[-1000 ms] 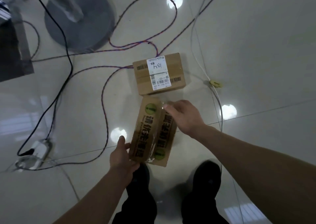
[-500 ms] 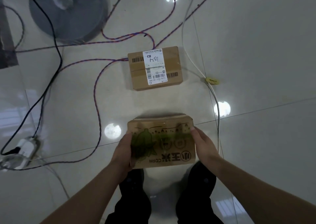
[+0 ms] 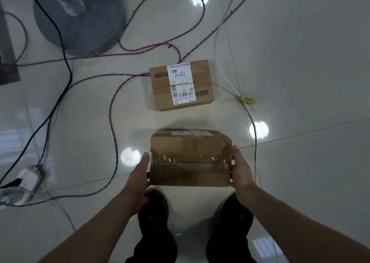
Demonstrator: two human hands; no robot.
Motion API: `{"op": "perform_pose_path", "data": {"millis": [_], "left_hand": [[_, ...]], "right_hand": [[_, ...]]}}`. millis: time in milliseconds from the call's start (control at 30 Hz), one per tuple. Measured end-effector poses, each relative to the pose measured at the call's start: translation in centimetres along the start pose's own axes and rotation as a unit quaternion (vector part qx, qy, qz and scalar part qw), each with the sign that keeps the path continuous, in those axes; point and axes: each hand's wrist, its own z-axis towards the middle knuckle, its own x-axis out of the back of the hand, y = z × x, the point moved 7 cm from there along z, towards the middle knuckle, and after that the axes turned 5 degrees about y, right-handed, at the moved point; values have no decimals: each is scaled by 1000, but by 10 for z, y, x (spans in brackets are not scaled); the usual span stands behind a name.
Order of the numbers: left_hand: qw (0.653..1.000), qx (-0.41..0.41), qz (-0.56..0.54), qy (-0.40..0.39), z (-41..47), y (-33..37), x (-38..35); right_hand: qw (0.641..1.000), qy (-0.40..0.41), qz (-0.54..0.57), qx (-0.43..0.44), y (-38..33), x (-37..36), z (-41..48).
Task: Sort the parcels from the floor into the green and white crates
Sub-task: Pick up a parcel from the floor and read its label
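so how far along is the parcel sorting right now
Nothing visibly done: no crates are in view. In hand: a taped cardboard parcel gripped at its ends by the left hand and right hand. Left: the labelled parcel lies on the floor among cables.

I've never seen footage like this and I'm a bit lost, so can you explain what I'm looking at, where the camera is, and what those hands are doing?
There is no machine here. A person wears a wide-angle camera on the head, looking down at their own arms and black shoes.

The left hand and right hand press on opposite ends of a brown taped parcel, holding it above the glossy tiled floor.

Further ahead, a second parcel with a white shipping label lies on the floor. Around it run loose cables, one carrying a yellow tag, and a round grey stand base sits at the upper left. The bright round spots are probably lamp reflections.

The crates for sorting are not in view.
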Motion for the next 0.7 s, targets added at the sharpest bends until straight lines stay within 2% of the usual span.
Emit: {"op": "perform_pose_path", "data": {"millis": [133,267,367,467,533,700], "left_hand": [[1000,9,2,-10,6,-4,-6],[991,-124,-5,56,3,21,-1],[988,-151,-1,28,-3,40,-10],[981,-168,-64,72,-3,47,2],[981,-161,-70,85,-3,41,9],[998,-55,-11,-8,9,10,4]], "right_hand": [[1000,1,1,-10,5,-5,-2],[999,20,-12,32,-7,-4,-6],[998,17,9,67,-24,-8,-7],[995,37,64,60,-29,-6,-10],[995,44,69,53,-23,-4,-10],[999,-15,-13,32,-1,-18,-4]]}}
